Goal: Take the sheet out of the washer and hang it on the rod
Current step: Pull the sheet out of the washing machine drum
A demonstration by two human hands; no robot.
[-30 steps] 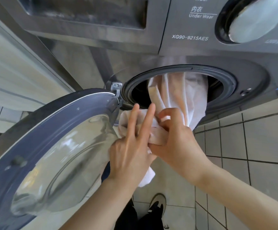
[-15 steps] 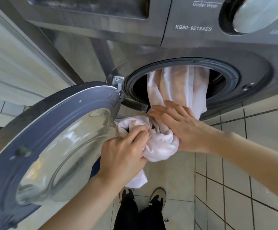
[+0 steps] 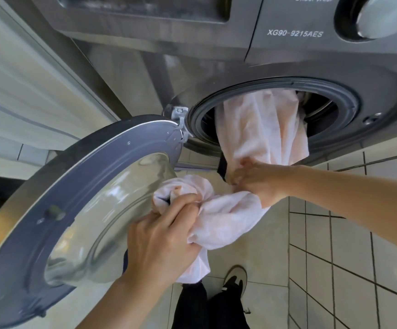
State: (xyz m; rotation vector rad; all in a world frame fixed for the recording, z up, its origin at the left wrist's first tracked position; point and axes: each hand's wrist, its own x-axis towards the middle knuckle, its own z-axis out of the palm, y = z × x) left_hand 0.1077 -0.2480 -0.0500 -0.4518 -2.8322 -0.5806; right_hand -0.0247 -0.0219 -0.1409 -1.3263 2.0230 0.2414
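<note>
At the mouth of the front-loading washer (image 3: 287,55), toward 1 o'clock in the view, a pale pink sheet (image 3: 261,129) spills over the grey door gasket (image 3: 349,100), with its upper part inside the drum. The right hand (image 3: 256,181), at 3 o'clock close to centre, has its fingers curled round the cloth just below the gasket's lower rim. This is probably the pulling grip, placed near the opening so the draw runs straight out. The left hand (image 3: 161,243), toward 7 o'clock, clenches a bunched fold of the part already out. A short tail hangs from it toward 6 o'clock, above the tiled floor (image 3: 358,257) and the shoe (image 3: 235,279).

Gathering the slack in this way appears meant to keep damp cloth off the tiles. The washer door (image 3: 97,186) stands swung wide at 8 o'clock on its hinge (image 3: 179,115), its glass bowl facing up, so the opening is unobstructed. Much of the sheet seems to remain in the drum, so extraction is judged to be partway done. No rod is in view.
</note>
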